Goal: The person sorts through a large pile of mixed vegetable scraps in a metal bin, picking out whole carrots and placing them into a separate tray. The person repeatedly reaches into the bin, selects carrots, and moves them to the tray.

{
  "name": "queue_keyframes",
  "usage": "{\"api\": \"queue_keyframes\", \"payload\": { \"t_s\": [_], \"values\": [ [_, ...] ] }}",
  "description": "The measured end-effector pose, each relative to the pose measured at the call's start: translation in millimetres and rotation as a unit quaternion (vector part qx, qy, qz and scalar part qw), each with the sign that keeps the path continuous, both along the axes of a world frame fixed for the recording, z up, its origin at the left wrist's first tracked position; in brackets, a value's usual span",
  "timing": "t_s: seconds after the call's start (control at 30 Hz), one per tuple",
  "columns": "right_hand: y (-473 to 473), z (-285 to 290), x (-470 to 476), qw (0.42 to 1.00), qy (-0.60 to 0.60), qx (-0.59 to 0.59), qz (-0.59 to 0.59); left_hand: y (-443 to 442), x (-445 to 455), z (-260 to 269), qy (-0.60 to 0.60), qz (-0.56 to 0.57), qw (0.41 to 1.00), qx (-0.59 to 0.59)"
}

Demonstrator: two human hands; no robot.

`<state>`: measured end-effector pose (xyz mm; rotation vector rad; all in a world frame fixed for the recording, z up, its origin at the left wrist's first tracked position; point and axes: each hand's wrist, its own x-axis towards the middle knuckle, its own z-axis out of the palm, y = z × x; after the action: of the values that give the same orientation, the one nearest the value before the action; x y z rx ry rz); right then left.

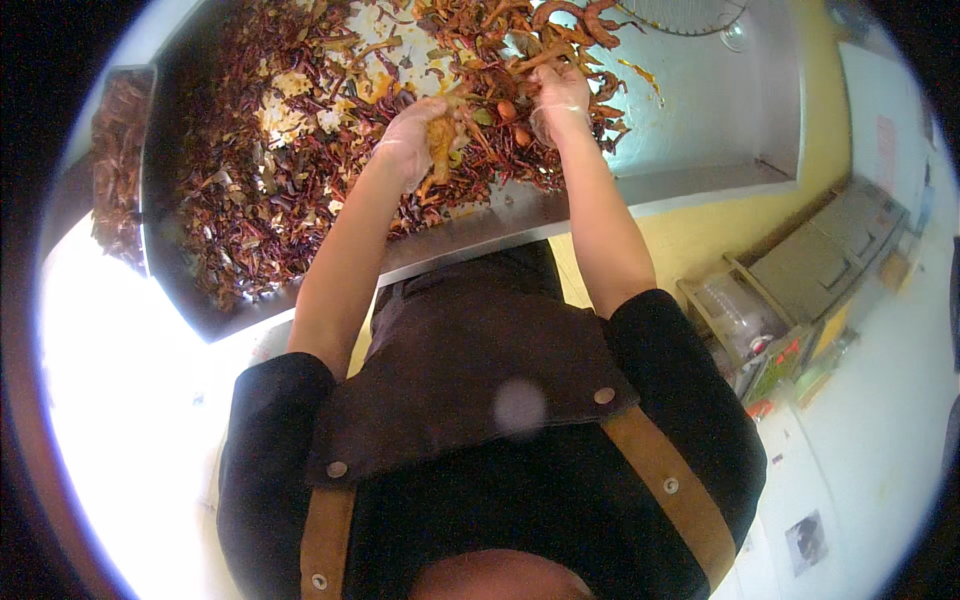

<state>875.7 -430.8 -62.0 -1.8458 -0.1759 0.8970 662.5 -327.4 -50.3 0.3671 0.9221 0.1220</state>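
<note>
A large metal tray [690, 142] holds a thick spread of dark red dried chillies [247, 217] and spices mixed with reddish-brown cooked pieces. My left hand [411, 142], in a clear disposable glove, grips a yellowish-brown cooked meat piece [441, 146] near the tray's front side. To its right, my right hand [561, 96], gloved too, has its fingers curled into the pile at a brown cooked piece [541, 58]; its fingertips are partly hidden. Small round reddish-brown items [508, 112] lie between the hands. Long curled brown pieces [600, 22] lie beyond the right hand.
A clear container [120, 165] of brown pieces stands against the tray's left side. A wire basket or rack rim [679, 30] curves over the tray at the top right. Grey boxes [832, 240] and a bin with plastic items [731, 311] are at the right.
</note>
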Motion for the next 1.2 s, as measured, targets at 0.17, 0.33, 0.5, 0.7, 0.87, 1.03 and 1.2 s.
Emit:
{"api": "queue_keyframes", "payload": {
  "t_s": [0.17, 0.33, 0.5, 0.7, 0.87, 1.03, 1.2],
  "values": [
    [-12.1, 40.0, -32.9, 0.969, 0.218, 0.116, -0.029, -8.6, -4.7, 26.4, 0.074, -0.101, 0.985, 0.12],
    [-9.3, 52.1, -100.3, 0.978, 0.08, 0.183, 0.06, -12.8, -9.5, 72.5, 0.086, -0.087, 0.965, 0.23],
    [-9.6, 70.5, -142.7, 0.949, 0.096, 0.277, 0.117, 5.5, -29.0, 77.5, 0.086, -0.064, 0.974, 0.201],
    [5.1, 64.8, -144.0, 0.97, -0.002, 0.235, 0.068, 24.9, -83.6, 62.5, -0.173, 0.087, 0.977, 0.084],
    [73.7, 93.2, -189.2, 0.902, -0.193, 0.154, 0.355, 53.3, -112.7, 80.9, -0.007, 0.08, 0.985, 0.152],
    [110.3, 109.5, -244.4, 0.714, -0.437, 0.231, 0.496, 94.9, -219.6, 90.3, 0.035, 0.074, 0.97, 0.23],
    [153.9, 87.4, -284.2, 0.923, -0.039, 0.134, 0.358, 158.3, -306.2, 133.6, 0.07, 0.071, 0.952, 0.291]
  ]
}}
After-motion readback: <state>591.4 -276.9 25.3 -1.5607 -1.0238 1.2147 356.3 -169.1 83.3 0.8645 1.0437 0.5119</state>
